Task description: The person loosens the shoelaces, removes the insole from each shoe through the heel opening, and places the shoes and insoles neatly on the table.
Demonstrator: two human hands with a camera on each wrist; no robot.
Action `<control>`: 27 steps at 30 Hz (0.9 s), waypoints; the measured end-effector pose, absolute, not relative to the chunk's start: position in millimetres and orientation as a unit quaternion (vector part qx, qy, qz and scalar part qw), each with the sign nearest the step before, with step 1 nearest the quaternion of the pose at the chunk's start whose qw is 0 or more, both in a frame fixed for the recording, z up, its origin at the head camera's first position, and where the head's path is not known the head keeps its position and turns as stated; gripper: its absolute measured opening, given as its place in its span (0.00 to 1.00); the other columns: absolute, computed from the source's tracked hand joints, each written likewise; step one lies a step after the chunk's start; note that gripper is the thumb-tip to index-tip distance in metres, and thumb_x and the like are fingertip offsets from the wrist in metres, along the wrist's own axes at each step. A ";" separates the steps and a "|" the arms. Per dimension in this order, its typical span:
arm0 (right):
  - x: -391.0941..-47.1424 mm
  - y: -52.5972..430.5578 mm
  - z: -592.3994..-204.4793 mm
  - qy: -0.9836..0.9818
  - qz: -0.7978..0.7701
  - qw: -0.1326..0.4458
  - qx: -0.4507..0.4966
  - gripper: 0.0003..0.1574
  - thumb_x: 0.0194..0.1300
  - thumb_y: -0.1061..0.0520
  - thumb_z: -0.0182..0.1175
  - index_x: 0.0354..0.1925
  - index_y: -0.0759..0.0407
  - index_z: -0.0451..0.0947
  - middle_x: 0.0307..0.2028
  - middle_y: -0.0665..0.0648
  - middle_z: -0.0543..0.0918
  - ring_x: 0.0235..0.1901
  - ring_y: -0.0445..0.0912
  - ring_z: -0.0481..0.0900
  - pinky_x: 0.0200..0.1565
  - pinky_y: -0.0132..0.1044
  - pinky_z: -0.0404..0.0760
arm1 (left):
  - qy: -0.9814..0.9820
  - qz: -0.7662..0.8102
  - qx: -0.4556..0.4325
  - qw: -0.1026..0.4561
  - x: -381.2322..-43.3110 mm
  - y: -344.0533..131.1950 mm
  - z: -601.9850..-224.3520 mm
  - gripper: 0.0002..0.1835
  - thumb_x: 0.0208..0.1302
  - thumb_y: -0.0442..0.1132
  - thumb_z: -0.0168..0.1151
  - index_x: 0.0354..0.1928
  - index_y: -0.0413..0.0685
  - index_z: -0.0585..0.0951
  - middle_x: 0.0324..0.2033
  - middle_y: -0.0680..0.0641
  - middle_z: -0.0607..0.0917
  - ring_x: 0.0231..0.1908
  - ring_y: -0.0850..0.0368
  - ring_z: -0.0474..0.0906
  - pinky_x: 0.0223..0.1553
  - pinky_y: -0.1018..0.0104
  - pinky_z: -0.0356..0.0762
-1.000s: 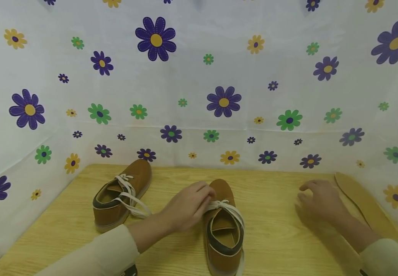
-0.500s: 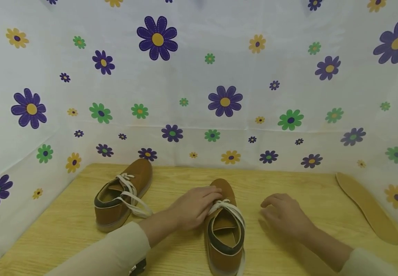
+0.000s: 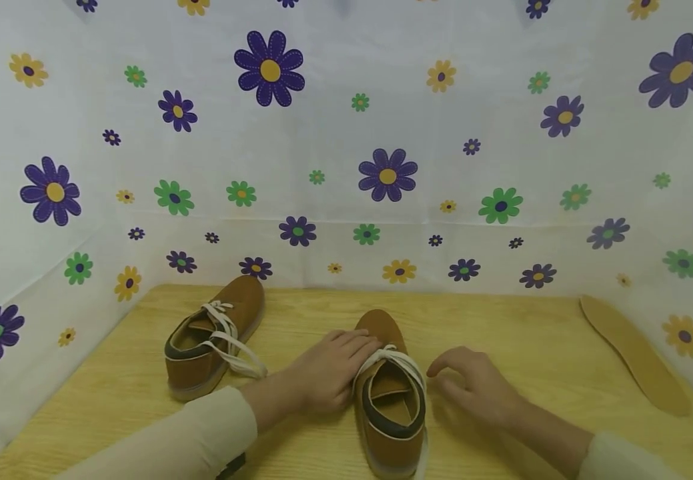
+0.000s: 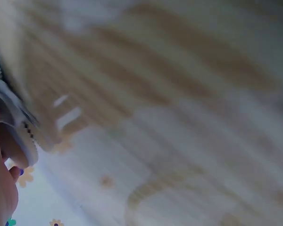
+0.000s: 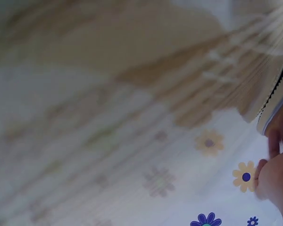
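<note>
A brown lace-up shoe [image 3: 395, 417] with a dark collar and white laces [image 3: 394, 360] stands upright in the middle of the table, its toe pointing away. My left hand [image 3: 331, 370] holds it from the left, fingers over its front part just ahead of the laces, thumb low beside it. On the other side, my right hand [image 3: 478, 387] is loosely bent, with its fingertips close to the shoe's right side and nothing in it. Both wrist views show the shoe's sole edge at the frame's border, next to the left fingers [image 4: 4, 188] and the right fingers [image 5: 279, 139].
A matching brown shoe [image 3: 193, 380] stands at the left, its laces trailing onto the wooden table [image 3: 502, 320]. Flat along the right edge lies a tan insole [image 3: 637, 357]. White cloth [image 3: 322, 133] with flower prints encloses the back and sides.
My right hand has moved left from beside the insole to near the middle shoe. My left hand has settled lower over the shoe's front, fingers further across it. Both shoes stay in place.
</note>
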State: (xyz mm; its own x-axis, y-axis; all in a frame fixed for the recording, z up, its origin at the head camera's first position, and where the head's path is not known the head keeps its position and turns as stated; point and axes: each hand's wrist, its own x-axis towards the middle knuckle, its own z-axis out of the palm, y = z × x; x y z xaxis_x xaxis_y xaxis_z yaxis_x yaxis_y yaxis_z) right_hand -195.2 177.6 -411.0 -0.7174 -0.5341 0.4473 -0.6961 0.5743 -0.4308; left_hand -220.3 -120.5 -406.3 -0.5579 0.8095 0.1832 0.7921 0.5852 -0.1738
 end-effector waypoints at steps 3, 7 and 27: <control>-196.6 179.0 -413.2 -0.839 0.305 0.153 0.424 0.17 0.56 0.67 0.59 0.39 0.47 0.82 0.38 0.42 0.85 0.42 0.39 0.81 0.47 0.43 0.75 | -0.878 0.026 -0.457 0.137 -218.4 -123.7 -408.2 0.34 0.65 0.45 0.50 0.74 0.46 0.63 0.67 0.47 0.73 0.69 0.48 0.66 0.66 0.47 0.67; -197.8 180.1 -412.6 -0.808 0.319 0.143 0.475 0.16 0.57 0.64 0.61 0.39 0.43 0.81 0.39 0.39 0.84 0.42 0.36 0.79 0.45 0.40 0.69 | -0.868 0.021 -0.467 0.166 -219.1 -128.6 -409.7 0.34 0.63 0.49 0.51 0.71 0.48 0.67 0.61 0.50 0.76 0.62 0.53 0.70 0.63 0.50 0.68; -195.4 176.3 -414.9 -0.846 0.308 0.188 0.393 0.16 0.57 0.70 0.61 0.33 0.49 0.75 0.33 0.40 0.81 0.36 0.34 0.77 0.40 0.37 0.81 | -0.840 0.004 -0.499 0.213 -227.5 -130.4 -413.6 0.41 0.51 0.67 0.57 0.63 0.49 0.72 0.48 0.50 0.75 0.48 0.55 0.69 0.53 0.57 0.67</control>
